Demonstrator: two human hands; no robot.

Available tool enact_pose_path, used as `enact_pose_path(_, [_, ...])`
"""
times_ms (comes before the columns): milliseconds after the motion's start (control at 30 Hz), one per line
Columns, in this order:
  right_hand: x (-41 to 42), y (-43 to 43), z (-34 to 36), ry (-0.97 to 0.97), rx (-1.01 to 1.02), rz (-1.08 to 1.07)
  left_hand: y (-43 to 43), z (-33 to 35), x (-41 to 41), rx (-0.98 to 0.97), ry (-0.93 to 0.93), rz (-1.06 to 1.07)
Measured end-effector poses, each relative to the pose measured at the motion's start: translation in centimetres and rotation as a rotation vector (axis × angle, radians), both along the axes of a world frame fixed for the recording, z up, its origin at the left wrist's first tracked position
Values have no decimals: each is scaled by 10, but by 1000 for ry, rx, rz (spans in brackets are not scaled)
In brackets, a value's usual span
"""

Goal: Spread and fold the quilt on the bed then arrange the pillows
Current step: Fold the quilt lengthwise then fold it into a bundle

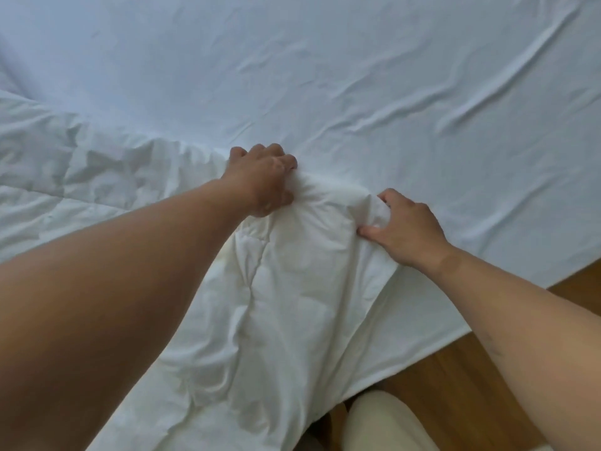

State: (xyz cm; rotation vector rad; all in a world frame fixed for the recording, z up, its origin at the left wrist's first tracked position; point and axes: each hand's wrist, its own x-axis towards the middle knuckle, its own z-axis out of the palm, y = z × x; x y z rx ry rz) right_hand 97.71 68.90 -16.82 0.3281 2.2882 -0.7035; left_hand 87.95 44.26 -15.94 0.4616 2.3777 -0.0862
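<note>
A white quilt lies bunched along the near left side of the bed and hangs over its near edge. My left hand grips the quilt's far edge with curled fingers. My right hand pinches a fold of the same edge a little to the right and nearer to me. The bed beyond is covered by a wrinkled white sheet. No pillows are in view.
A wooden floor shows at the lower right beside the bed's edge. My leg in light trousers stands against the bed at the bottom. The quilt's crumpled bulk lies at the left.
</note>
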Motion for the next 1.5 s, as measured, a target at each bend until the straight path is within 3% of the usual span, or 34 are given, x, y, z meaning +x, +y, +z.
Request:
enact_pose_path(300, [39,-18,49,23,-212,-54,-17,51,25,109,7,67])
enact_pose_path(633, [159,-126,146,74,-281,307,-133,118,176,201,193,115])
enact_pose_path(800, [233,-199,169,137,-255,407,-209,132,265,375,335,166])
enact_pose_path(933, [299,-259,187,135,-267,491,-250,147,359,554,449,507])
enact_pose_path(1100, [363,-340,189,67,-293,614,-279,179,451,796,386,1327])
enact_pose_path(1167, [390,-369,184,-4,-293,706,-295,178,472,738,311,1588])
enact_pose_path(1333, [450,-425,157,-114,-273,900,-351,140,525,441,29,1867])
enact_pose_path(1500, [491,-460,137,-154,-296,1038,-386,115,602,456,-101,1990])
